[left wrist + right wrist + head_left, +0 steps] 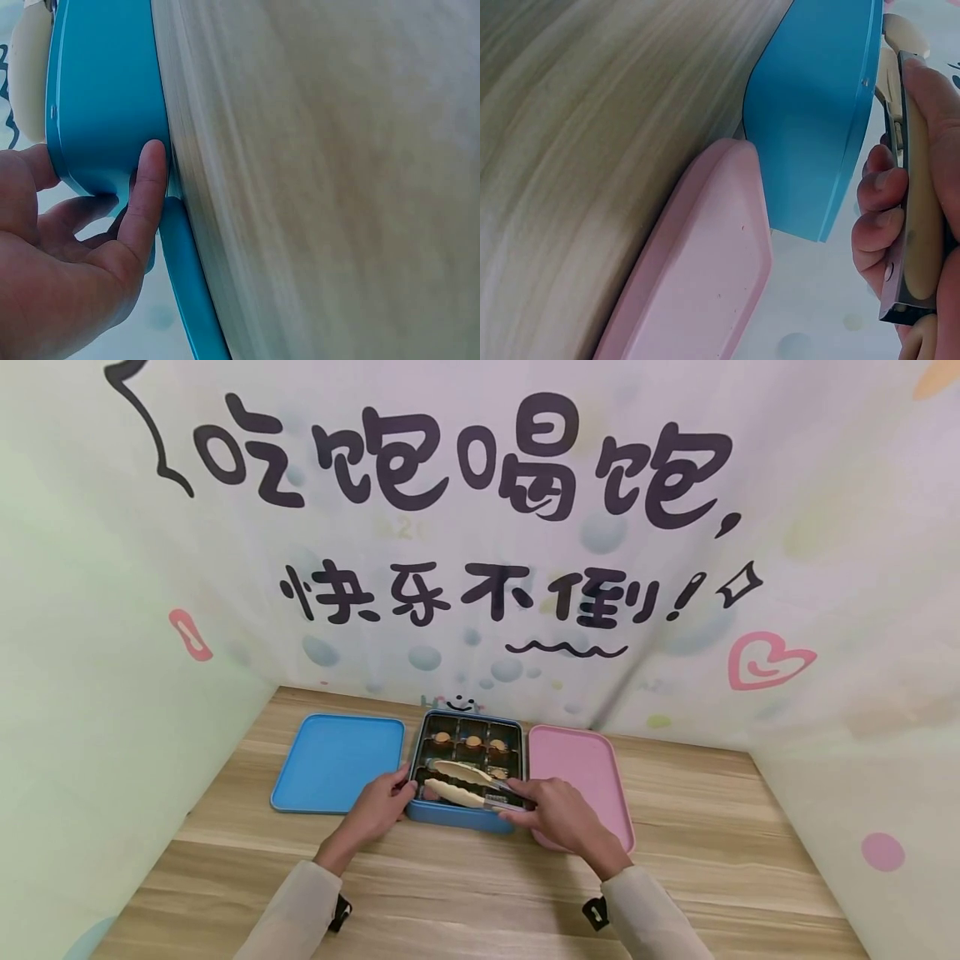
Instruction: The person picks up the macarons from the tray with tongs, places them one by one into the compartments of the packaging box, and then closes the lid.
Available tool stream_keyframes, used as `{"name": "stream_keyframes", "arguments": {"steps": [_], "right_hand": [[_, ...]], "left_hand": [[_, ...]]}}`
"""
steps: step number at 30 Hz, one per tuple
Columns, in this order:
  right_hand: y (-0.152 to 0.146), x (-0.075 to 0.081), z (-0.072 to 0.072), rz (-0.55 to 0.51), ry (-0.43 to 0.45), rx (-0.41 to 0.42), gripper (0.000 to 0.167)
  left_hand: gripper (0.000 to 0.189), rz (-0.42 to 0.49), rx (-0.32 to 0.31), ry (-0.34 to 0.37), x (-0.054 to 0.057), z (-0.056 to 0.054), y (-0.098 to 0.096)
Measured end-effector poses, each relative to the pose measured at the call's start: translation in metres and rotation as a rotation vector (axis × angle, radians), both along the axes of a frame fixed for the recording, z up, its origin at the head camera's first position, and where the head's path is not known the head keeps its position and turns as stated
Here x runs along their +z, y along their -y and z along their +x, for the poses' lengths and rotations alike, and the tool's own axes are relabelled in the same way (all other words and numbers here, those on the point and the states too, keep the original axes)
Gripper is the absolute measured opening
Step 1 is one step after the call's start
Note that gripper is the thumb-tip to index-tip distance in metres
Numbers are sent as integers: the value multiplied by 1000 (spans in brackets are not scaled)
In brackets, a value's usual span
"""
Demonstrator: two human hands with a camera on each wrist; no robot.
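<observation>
A blue box (461, 815) stands on the table, with a dark divided insert (456, 724) inside. Small round brown pieces (473, 742) lie in several of its compartments. At the box's left front corner, my left hand (377, 806) holds on, thumb at the rim and fingers against the side (153, 180). My right hand (562, 810) grips a pair of food tongs (924, 202) by the handles. The tongs' beige tips (461, 772) are spread apart over the front compartments and hide part of them.
To the left of the box lies a shallow blue tray or lid (337, 762). A similar pink one (573, 752) lies on the right, partly under my right hand in the head view. Behind the wooden table (450, 893) rises a printed white curtain (480, 535).
</observation>
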State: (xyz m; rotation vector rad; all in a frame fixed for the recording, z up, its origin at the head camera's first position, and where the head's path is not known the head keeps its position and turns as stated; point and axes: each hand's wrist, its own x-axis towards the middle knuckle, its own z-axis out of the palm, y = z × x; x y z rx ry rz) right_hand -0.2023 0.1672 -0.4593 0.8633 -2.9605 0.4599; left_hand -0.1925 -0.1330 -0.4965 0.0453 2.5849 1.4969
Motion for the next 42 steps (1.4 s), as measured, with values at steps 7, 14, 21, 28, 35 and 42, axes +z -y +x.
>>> {"name": "stream_keyframes", "arguments": {"steps": [7,14,21,28,35,42], "right_hand": [[0,-2,-1,4,-7,-2,59],[-4,-3,-1,-17,-51,2,57],[-10,-5,1,-48,-57,-31,60],[-19,-9,0,-64,-76,-48,48],[-30,-10,-2,-119,-54,-91,51],[-42,-15,-3,-175,-147,-127,28]], "left_hand": [[55,17,-6,3,-1,0,0],[54,28,-14,2,-1,-1,0],[55,33,-14,10,-1,0,1],[55,27,-11,14,-2,0,1],[56,28,-15,10,1,0,1],[56,36,-12,24,-1,-1,1]]}}
